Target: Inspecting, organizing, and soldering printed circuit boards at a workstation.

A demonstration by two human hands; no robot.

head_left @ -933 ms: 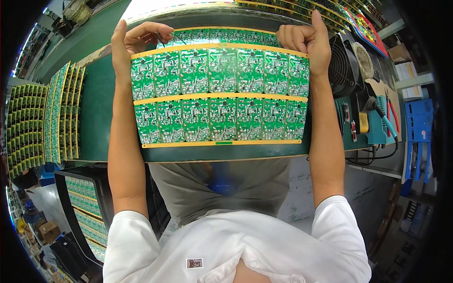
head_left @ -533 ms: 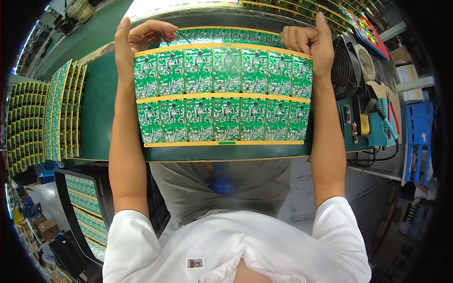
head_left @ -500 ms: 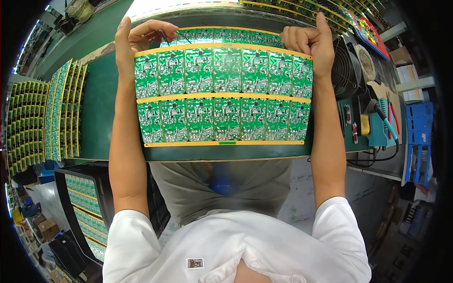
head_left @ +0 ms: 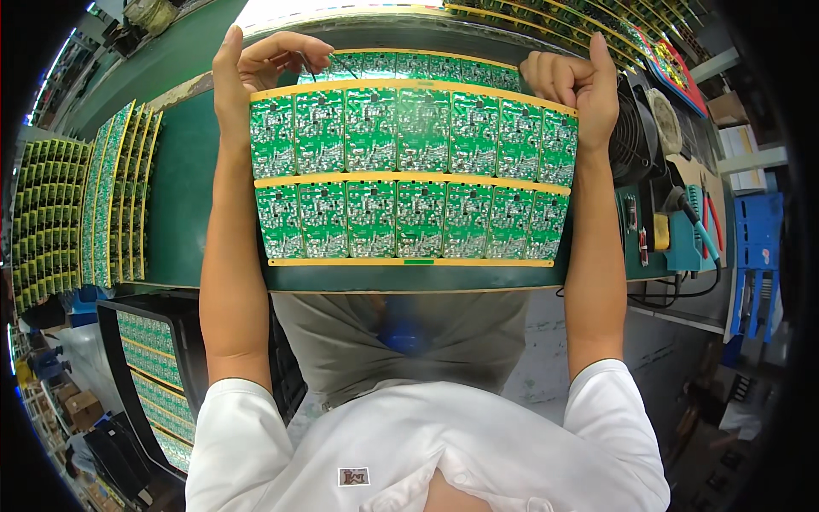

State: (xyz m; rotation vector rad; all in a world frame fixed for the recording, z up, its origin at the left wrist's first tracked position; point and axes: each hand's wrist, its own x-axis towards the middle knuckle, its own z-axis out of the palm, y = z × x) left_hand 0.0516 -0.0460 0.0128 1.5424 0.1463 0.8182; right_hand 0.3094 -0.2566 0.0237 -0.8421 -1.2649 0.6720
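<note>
A green circuit board panel (head_left: 421, 136) with yellow edge strips is raised in front of me, its two rows of soldered boards facing me. My left hand (head_left: 243, 77) is closed at its upper left corner. Thin dark prongs (head_left: 310, 68), apparently tweezers, stick out from the same fingers. At the upper right corner, my right hand (head_left: 595, 98) grips the panel with curled fingers, thumb up. Behind the top edge, a second green panel (head_left: 435, 67) shows in part; the raised panel hides the rest of it.
Panels stand on edge at the left of the green table (head_left: 183, 196), with more in a black rack (head_left: 109, 341) below. To the right are a black fan (head_left: 630, 141), a soldering iron (head_left: 682, 203) and red-handled pliers (head_left: 713, 226). Another row of panels (head_left: 546, 30) lies at the back.
Both hands and the raised panel have shifted slightly to the right. The panel's upper edge now slopes down a little more to the right. Both hands keep their hold.
</note>
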